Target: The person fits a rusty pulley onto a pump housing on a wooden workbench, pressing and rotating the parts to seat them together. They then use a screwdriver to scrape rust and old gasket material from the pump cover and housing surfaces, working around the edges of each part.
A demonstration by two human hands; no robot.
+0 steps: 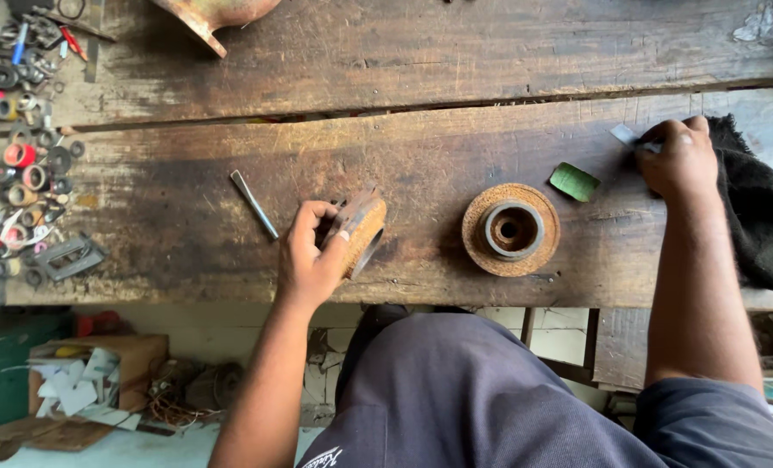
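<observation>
A brown cardboard box (pixel 100 368) sits on the floor, lower left.

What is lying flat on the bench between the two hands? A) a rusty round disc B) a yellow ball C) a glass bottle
A: a rusty round disc with a hub and centre hole lies flat on the wooden bench, between the left hand and right hand.

A repair workshop is showing itself here: a scarred, oil-stained plank bench (pixel 456 52) is carrying a clutter of washers and rings (pixel 27 165), a rusty pulley (pixel 510 230) and a black rag (pixel 759 217), with scrap boxes (pixel 100 373) sitting underneath.
</observation>
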